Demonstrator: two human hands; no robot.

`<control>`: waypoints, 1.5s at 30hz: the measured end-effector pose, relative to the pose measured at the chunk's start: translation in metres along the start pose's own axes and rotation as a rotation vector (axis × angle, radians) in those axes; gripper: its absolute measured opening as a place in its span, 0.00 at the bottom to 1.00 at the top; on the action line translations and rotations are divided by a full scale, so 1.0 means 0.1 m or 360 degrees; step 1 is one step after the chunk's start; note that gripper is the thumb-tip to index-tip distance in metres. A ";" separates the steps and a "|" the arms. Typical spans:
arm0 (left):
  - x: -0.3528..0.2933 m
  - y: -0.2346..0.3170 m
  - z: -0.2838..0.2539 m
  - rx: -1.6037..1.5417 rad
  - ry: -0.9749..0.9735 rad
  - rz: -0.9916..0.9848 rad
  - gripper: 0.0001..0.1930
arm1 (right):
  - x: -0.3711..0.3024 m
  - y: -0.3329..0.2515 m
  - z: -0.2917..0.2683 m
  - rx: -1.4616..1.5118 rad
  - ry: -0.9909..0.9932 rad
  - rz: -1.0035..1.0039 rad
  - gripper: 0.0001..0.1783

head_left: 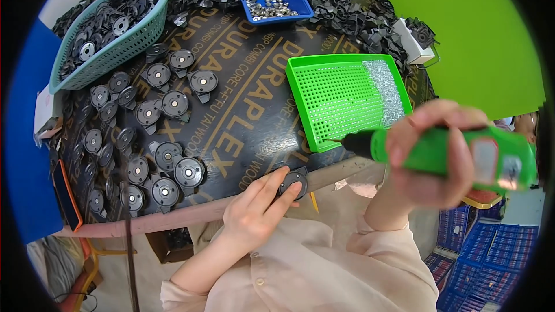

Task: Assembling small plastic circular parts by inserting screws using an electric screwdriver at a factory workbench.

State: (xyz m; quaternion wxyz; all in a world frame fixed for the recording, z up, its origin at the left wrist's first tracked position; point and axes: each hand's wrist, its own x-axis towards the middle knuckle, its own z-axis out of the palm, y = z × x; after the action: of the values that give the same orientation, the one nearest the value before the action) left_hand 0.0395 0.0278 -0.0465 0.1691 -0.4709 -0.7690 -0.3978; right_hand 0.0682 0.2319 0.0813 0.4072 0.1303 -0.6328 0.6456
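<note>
My left hand (254,215) has its fingers on a round black plastic part (295,183) with a protruding tab, holding it at the table's near edge. A green electric screwdriver (523,153) lies in my right hand (428,186), the fingers wrapped round its body. Its black nose and thin bit point left, over the near edge of a bright green tray (293,84). The tray has rows of small holes, many with screws in them, and a heap of loose silvery screws (383,89) at its right side. My right hand is slightly blurred.
Several round black parts (165,192) lie on the left of the dark printed table (245,130). A teal basket (157,28) holds more. Silvery metal pieces lie in a blue tray (283,20) at the back, beside a pile of black pieces (347,8). An orange-edged phone (67,196) sits far left.
</note>
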 end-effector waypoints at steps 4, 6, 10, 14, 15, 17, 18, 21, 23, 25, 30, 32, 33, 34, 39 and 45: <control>-0.02 -0.03 0.01 -0.0003 -0.0014 -0.0005 0.16 | 0.00 0.17 -0.02 0.0008 0.0057 0.0164 0.09; -0.01 -0.03 0.01 -0.0001 -0.0010 0.0003 0.16 | 0.00 0.18 0.00 -0.0063 0.0074 0.0190 0.09; -0.01 -0.03 0.00 -0.0006 -0.0013 0.0010 0.16 | -0.01 0.23 -0.02 -0.0149 -0.0023 0.0148 0.09; 0.00 -0.02 -0.01 -0.0006 -0.0021 0.0003 0.17 | -0.02 0.23 0.00 -0.0131 0.0009 0.0193 0.08; 0.00 -0.02 -0.01 -0.0005 -0.0021 0.0001 0.17 | -0.03 0.22 0.01 -0.0157 0.0003 0.0202 0.08; 0.00 -0.03 -0.01 -0.0023 -0.0020 0.0004 0.17 | -0.03 0.22 0.03 -0.0180 -0.0004 0.0212 0.08; 0.00 -0.02 -0.01 -0.0020 -0.0019 0.0003 0.17 | -0.02 0.23 0.03 -0.0171 -0.0008 0.0191 0.08; 0.00 -0.02 -0.02 -0.0021 -0.0025 -0.0013 0.18 | -0.02 0.22 0.04 -0.0181 0.0002 0.0177 0.08; 0.00 -0.03 -0.01 -0.0022 -0.0035 -0.0014 0.17 | -0.02 0.22 0.05 -0.0202 0.0016 0.0184 0.08; 0.00 -0.02 -0.01 -0.0020 -0.0032 -0.0017 0.17 | 0.00 0.23 0.06 -0.0212 -0.0027 0.0157 0.08; 0.00 -0.02 -0.02 -0.0015 -0.0036 -0.0020 0.17 | 0.02 0.25 0.06 -0.0166 -0.0004 0.0246 0.08; 0.00 -0.02 -0.02 -0.0018 -0.0041 -0.0023 0.17 | 0.02 0.25 0.07 -0.0174 0.0015 0.0291 0.08; 0.00 -0.02 -0.02 -0.0017 -0.0040 -0.0024 0.17 | 0.03 0.25 0.07 -0.0199 0.0017 0.0252 0.08; 0.00 -0.02 -0.02 -0.0018 -0.0041 -0.0022 0.17 | 0.03 0.25 0.07 -0.0223 0.0019 0.0213 0.08; 0.01 -0.02 -0.01 -0.0067 -0.0013 0.0000 0.18 | 0.06 -0.10 0.06 -0.0126 -0.0068 -0.0028 0.10; 0.00 -0.01 -0.01 -0.0140 0.0004 -0.0061 0.24 | -0.27 -0.40 0.07 0.0163 -0.0556 0.0136 0.12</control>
State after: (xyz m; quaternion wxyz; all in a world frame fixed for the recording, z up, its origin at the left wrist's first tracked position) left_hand 0.0387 0.0266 -0.0460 0.1415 -0.4625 -0.7595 -0.4350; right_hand 0.1109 0.2106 0.0921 0.2563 0.2339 -0.6652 0.6611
